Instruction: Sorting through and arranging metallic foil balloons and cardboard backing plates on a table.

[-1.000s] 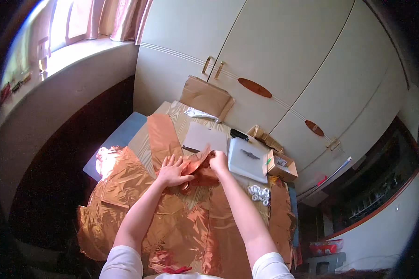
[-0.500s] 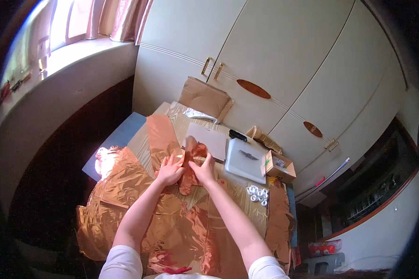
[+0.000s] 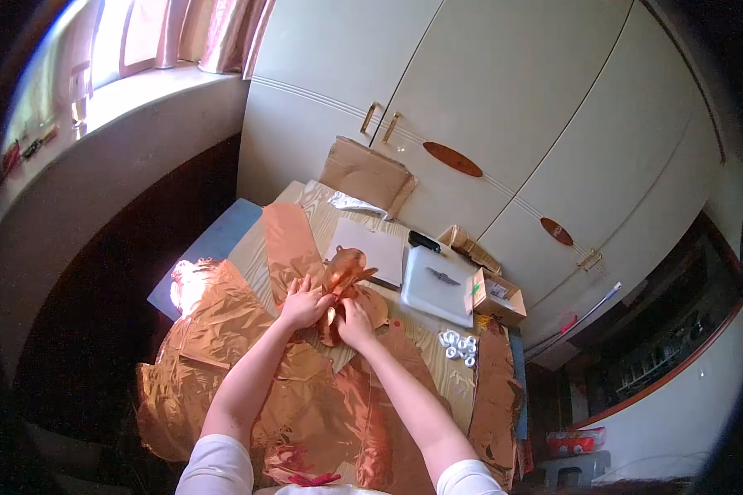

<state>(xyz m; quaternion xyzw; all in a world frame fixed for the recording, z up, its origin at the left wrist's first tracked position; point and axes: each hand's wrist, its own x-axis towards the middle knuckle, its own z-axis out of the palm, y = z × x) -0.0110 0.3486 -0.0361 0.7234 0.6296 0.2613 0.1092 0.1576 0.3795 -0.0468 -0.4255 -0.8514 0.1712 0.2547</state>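
Above the table, both hands are at a shiny copper-coloured foil piece point(image 3: 347, 262), bunched at its middle with curled flaps spreading outward. My left hand point(image 3: 305, 305) lies against its left side, fingers stretched and spread over a foil strip point(image 3: 287, 239), the thumb touching the bunched part. Closed around the lower middle of the piece is my right hand point(image 3: 357, 327), its fingertips partly hidden in the folds. Large sheets of the same copper foil point(image 3: 305, 404) cover the near part of the table under my forearms.
Right of my hands are a white tray point(image 3: 425, 293) with a grey knife-like blade, several white rings point(image 3: 459, 346) and a small open cardboard box point(image 3: 508, 301). Behind lie a pale sheet point(image 3: 371, 243), a black object point(image 3: 423, 241) and folded cardboard point(image 3: 363, 173) before the cabinet point(image 3: 504, 107).
The foil piece has turned and gathered, its curled flaps now standing up above my hands. My right hand has moved slightly left and down with its fingers closing in; my left hand has shifted slightly right.
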